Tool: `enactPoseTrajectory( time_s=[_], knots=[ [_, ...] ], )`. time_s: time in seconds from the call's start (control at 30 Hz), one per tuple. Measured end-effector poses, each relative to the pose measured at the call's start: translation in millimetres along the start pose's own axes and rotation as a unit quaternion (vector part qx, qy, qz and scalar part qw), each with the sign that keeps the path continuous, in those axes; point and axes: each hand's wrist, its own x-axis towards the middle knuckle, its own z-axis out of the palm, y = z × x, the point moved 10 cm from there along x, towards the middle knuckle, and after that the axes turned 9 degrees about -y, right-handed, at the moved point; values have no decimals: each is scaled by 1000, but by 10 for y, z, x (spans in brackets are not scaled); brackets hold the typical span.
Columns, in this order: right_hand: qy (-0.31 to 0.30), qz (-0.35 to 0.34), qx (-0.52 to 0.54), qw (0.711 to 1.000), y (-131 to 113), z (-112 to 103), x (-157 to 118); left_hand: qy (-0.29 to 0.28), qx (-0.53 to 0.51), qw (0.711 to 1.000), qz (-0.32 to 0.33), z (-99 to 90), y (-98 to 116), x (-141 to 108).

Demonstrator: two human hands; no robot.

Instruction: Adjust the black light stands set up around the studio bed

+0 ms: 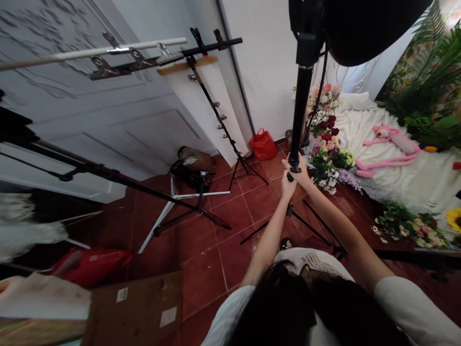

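Observation:
A black light stand [301, 105] rises in front of me, with a large dark lamp head [370, 29] at its top and a cable hanging beside the pole. Around the pole, near its locking knob [295, 169], my left hand [287, 186] is closed. Slightly higher and to the right, my right hand [301, 172] also grips the pole at this joint. The two hands are close together, and some fingers are hidden behind the pole. Below them, the stand's legs spread over the red tiled floor [234, 254].
Left stand a clip-hung backdrop stand [216, 108] and another black stand [118, 178]. A red bag [263, 144] sits by the wall. Cardboard [144, 302] lies lower left. At right, flowers [326, 144] border white cloth [406, 187] with a pink plush toy [399, 144].

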Motion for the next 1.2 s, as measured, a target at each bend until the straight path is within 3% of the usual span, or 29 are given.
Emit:
enactPoseTrajectory(
  time_s=[0.7, 0.97, 1.2],
  knots=[
    [-6, -1, 5, 1000, 287, 51, -144, -12, 4, 999, 33, 15, -5, 14],
    [-27, -3, -129, 991, 392, -103, -385, 6, 14, 999, 38, -9, -105, 19],
    [-98, -47, -230, 967, 369, -193, -645, 2, 11, 1000, 8, -8, -170, -10]
  ],
)
